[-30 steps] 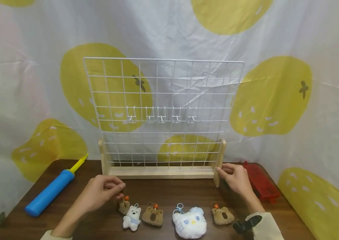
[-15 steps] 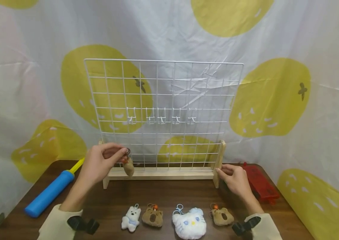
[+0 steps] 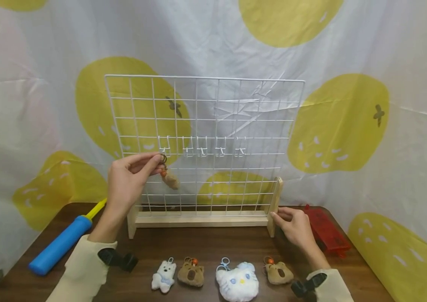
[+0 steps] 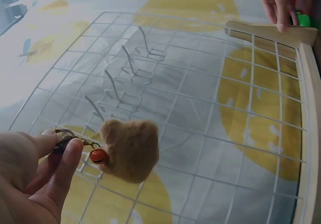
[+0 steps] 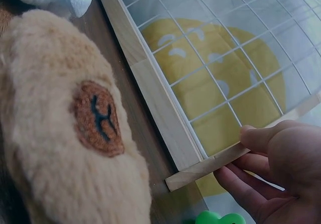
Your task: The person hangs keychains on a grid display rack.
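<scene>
One plush keychain (image 3: 170, 180) raised in front of the wire grid (image 3: 206, 78)

Change: Over the last second, the left hand (image 3: 128, 180) has lifted the keychain from the table (image 3: 206, 245) in front of the grid to the grid's left half. The metal ring (image 3: 164, 158) now appears just beside the leftmost hook (image 3: 165, 150) of the five on the grid. Contact between ring and hook cannot be confirmed.

Meaning: The lift itself appears complete, judging by the ring's height; hanging the ring on the hook is not yet seen.

Fingers, left: Thumb and forefinger are closed together on the ring. The brown plush body hangs tilted from it, away from the hand, with an orange bell (image 4: 98, 156) at its top.

Fingers, right: The right hand (image 3: 295, 226) has stayed at the grid's right wooden upright (image 3: 274, 209), thumb on one face and fingers on the other, gripping it, apparently to steady the stand.

Remaining items: Four plush charms (image 3: 239, 284) lie in a row on the table in front of the grid.
</scene>
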The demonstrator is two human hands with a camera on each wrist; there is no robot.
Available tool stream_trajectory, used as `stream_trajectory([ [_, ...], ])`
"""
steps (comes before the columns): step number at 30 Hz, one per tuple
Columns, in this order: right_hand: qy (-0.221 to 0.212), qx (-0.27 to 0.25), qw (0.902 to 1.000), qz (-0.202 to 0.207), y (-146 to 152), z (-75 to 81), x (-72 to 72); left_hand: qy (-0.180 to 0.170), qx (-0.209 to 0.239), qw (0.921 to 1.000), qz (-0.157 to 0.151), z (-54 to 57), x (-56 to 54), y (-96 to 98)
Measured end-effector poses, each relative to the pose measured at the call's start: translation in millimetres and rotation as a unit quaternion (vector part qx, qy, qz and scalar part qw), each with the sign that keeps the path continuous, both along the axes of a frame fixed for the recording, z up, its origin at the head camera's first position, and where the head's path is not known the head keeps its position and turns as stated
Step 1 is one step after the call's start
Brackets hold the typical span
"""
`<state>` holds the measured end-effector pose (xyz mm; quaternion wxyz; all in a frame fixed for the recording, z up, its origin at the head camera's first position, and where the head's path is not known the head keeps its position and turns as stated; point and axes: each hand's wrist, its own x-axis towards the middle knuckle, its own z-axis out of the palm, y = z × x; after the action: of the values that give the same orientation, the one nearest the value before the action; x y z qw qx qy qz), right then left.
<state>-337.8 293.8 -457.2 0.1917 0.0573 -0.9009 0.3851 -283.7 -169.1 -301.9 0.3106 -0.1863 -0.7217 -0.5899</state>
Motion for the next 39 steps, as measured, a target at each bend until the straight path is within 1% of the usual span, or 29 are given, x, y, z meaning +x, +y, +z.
stream_trajectory([
  [4, 0.004, 0.001, 1.0, -0.001, 0, -1.1, 0.0, 0.013, 0.026, 0.9996, 0.003, 5.7, -4.3, 6.0],
  [9, 0.006, 0.002, 1.0, -0.004, 0, -2.0, -0.2, 0.018, 0.047, 0.9987, 0.009, 6.9, -11.5, 9.2],
  [12, 0.003, 0.0, 1.0, -0.005, 0, -2.6, -0.1, 0.004, 0.041, 0.999, 0.015, 3.0, -12.7, 7.3],
  [15, 0.001, -0.003, 1.0, -0.006, -1, -3.0, -0.2, -0.013, 0.039, 0.9991, 0.013, -2.0, -13.2, 4.8],
  [19, 0.001, -0.004, 1.0, -0.005, 0, -3.1, -0.9, -0.022, 0.042, 0.9988, 0.013, -6.7, -15.3, 3.2],
  [23, 0.003, -0.002, 1.0, -0.006, 0, -2.8, -1.4, -0.026, 0.03, 0.9987, 0.033, -8.4, -16.4, 3.1],
  [26, 0.005, -0.002, 1.0, -0.006, 1, -2.8, -1.3, -0.028, 0.015, 0.9982, 0.05, -10.3, -13.9, 2.5],
  [27, 0.005, -0.001, 1.0, -0.006, 1, -2.8, -1.2, -0.029, 0.011, 0.9983, 0.05, -11.6, -12.2, 2.0],
  [29, 0.004, 0.0, 1.0, -0.007, 0, -3.0, -1.0, -0.03, 0.002, 0.9984, 0.048, -15.6, -7.3, 0.7],
  [32, 0.002, 0.003, 1.0, -0.007, 0, -3.0, -0.4, -0.037, -0.012, 0.9986, 0.037, -25.3, 3.3, -0.9],
  [33, 0.001, 0.005, 1.0, -0.007, 0, -2.9, -0.2, -0.04, -0.016, 0.9986, 0.031, -29.8, 7.0, -1.3],
  [36, 0.001, 0.009, 1.0, -0.002, 0, -2.0, 0.1, -0.054, -0.027, 0.9978, 0.026, -45.7, 16.1, -1.3],
  [39, 0.003, 0.013, 0.9999, 0.0, 2, 0.1, 0.1, -0.077, -0.055, 0.9953, 0.022, -64.8, 18.7, 0.5],
])
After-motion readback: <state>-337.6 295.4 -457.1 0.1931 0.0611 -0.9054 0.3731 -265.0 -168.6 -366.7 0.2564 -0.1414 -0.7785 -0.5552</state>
